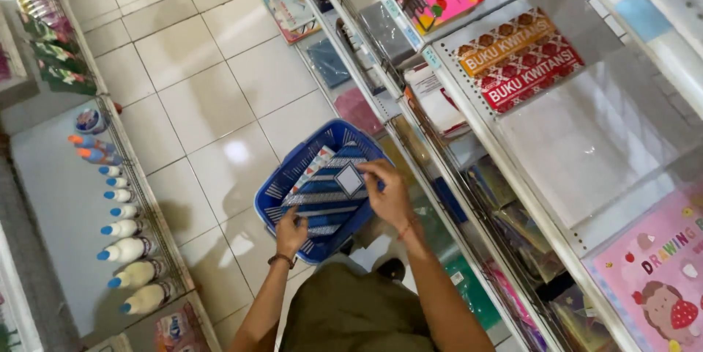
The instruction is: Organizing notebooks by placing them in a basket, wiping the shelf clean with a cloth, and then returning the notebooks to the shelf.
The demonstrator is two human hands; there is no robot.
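a person's two hands hold a blue striped book over a blue shopping basket in a shop aisle.

the left hand grips the near corner of the striped book, fingers curled over its edge. the right hand pinches the book's far edge beside its white label. the book lies just above the blue basket, which sits under both hands on the tiled floor. right of the right hand run shelves of stationery; far left of the left hand stands a row of white glue bottles.
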